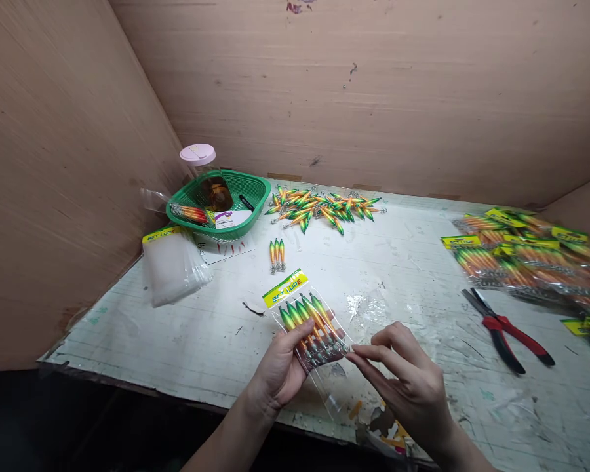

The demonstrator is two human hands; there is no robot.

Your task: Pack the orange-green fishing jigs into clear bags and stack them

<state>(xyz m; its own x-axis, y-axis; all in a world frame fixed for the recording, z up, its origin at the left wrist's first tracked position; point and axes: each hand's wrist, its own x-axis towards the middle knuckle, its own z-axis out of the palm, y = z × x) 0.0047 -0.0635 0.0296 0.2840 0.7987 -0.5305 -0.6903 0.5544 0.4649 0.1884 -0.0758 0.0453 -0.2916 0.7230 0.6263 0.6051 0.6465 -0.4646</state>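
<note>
Head view: nearest, a left hand (281, 368) closed on a clear bag (286, 290) with a yellow-and-green header, thumb across its front, fingers behind; a right hand (413, 380) pinched narrow at the bag's right edge, exact thing between the fingertips impossible to tell. Inside the bag, above the white worktable (398, 262), a row of green-and-orange lures (303, 316), hook ends toward the right hand. Right of the bag, red-and-black pliers (494, 323), handles spread. Left of it, stacked sleeves (170, 270). Just beyond it, three loose lures (277, 254) side by side. Farther right of it, heaped filled packs (526, 255). Beyond it leftward, a green basket (248, 224) with a pink-lidded jar (217, 191). Farthest beyond it, a scattered lure pile (324, 210).
</note>
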